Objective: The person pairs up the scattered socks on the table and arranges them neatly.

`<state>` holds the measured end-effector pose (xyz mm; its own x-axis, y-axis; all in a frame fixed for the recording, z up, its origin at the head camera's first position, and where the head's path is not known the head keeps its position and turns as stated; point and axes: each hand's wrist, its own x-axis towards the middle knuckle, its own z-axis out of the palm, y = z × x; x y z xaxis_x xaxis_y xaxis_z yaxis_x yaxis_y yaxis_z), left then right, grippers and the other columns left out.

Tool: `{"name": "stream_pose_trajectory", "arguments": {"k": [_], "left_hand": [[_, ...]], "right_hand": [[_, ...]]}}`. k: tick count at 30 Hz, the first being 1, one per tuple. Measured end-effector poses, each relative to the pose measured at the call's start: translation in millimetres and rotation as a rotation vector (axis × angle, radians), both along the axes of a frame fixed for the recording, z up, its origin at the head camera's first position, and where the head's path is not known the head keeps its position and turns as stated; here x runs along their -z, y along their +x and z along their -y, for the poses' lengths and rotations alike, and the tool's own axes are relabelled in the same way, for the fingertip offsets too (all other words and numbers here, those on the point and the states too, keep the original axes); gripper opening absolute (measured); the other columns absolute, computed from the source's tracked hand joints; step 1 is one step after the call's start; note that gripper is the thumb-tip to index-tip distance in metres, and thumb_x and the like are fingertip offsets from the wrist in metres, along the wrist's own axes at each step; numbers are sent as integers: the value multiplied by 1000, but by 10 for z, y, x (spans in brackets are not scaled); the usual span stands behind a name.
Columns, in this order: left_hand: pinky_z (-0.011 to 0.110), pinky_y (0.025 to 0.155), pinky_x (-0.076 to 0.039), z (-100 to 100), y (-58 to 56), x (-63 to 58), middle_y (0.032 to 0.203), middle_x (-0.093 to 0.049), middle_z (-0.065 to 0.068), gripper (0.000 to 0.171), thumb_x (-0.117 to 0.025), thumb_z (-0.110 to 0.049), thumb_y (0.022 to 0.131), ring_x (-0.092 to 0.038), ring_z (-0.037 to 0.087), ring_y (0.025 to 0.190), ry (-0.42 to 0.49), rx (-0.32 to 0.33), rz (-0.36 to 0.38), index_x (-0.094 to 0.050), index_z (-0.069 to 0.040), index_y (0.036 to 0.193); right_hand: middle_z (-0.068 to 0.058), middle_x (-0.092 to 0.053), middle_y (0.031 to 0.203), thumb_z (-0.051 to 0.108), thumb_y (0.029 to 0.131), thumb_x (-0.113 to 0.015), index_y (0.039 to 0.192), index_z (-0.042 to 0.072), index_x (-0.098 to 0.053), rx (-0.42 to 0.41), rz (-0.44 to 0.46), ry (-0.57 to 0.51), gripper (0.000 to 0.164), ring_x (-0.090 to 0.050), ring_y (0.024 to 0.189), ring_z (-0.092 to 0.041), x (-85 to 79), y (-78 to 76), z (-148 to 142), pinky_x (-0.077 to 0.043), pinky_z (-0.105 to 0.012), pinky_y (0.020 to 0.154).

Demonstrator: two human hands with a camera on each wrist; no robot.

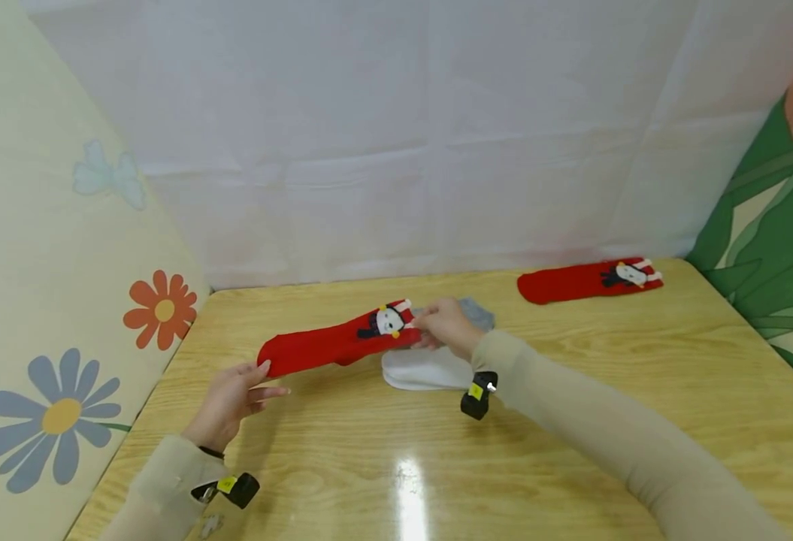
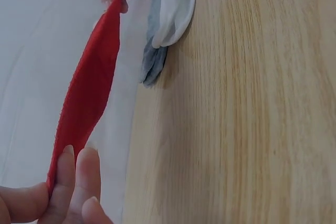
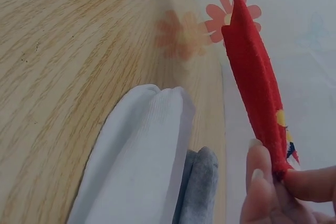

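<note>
A red sock (image 1: 322, 347) with a white, black and yellow cartoon figure is stretched between both hands above the table. My left hand (image 1: 230, 398) pinches its toe end between thumb and fingers. At the cuff, beside the figure, my right hand (image 1: 449, 327) pinches the other end. Beneath the right hand lie white socks (image 1: 426, 370), laid flat together, and grey socks (image 1: 479, 313) just behind them. The right wrist view shows the white socks (image 3: 142, 156) side by side with the grey ones (image 3: 202, 187), below the raised red sock (image 3: 254, 82).
A second red sock (image 1: 565, 284) with a similar figure lies flat at the table's back right. The wooden table (image 1: 342, 466) meets a white cloth backdrop (image 1: 369, 188) behind, with flower-printed panels (image 1: 61, 300) at the sides.
</note>
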<state>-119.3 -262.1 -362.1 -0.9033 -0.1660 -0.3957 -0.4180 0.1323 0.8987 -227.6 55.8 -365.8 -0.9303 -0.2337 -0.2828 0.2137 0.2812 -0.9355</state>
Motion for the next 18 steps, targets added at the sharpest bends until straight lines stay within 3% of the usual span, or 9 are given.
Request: {"name": "stream_pose_trajectory", "arguments": {"k": [8,18], "left_hand": [[29,73,-50,-80,20,-9,100,-64,3,25,-51,-25,102,-72,15,81,23,-12,-3,-49,-1,106],[29,72,-49,-141,55,27,98,-64,1,22,-51,-26,102,-71,15,81,49,-2,-2,-50,-4,102]], "right_hand": [[-18,-67,95,2,94,-59,105,-9,-63,16,9,2,16,-66,60,-14,-10,56,-85,-54,-24,56],[-16,-68,90,3,95,-60,103,-8,-65,32,-3,15,15,-66,59,-14,-1,125,-185,-52,-21,51]]}}
